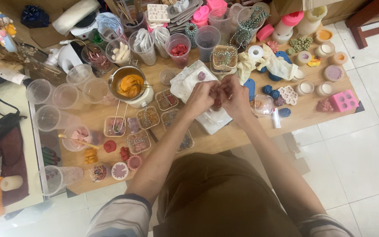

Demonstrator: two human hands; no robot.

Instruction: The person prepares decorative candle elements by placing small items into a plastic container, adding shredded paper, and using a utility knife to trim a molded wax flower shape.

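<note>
A person leans over a crowded wooden craft table (237,136), both hands brought together at its middle. The left hand (199,100) and right hand (236,97) meet fingertip to fingertip around a small dark-red piece (217,103) — it sits between them, mostly hidden by the curled fingers, so its shape cannot be told. Both hands are closed narrow about it, held just above a white cloth (187,81) spread on the tabletop.

Just beside the left hand stand small clear boxes (148,117) of beads and bits; farther left, a metal melting pot (128,83) holds orange wax. Near the right hand rests a clear lidded tub (262,105), with blue rosettes (270,90) and a white snowflake-shaped piece (288,94) beyond it. A pink block mould (344,101) sits well apart at the table's right end — empty plastic cups (49,93) crowd the left.
</note>
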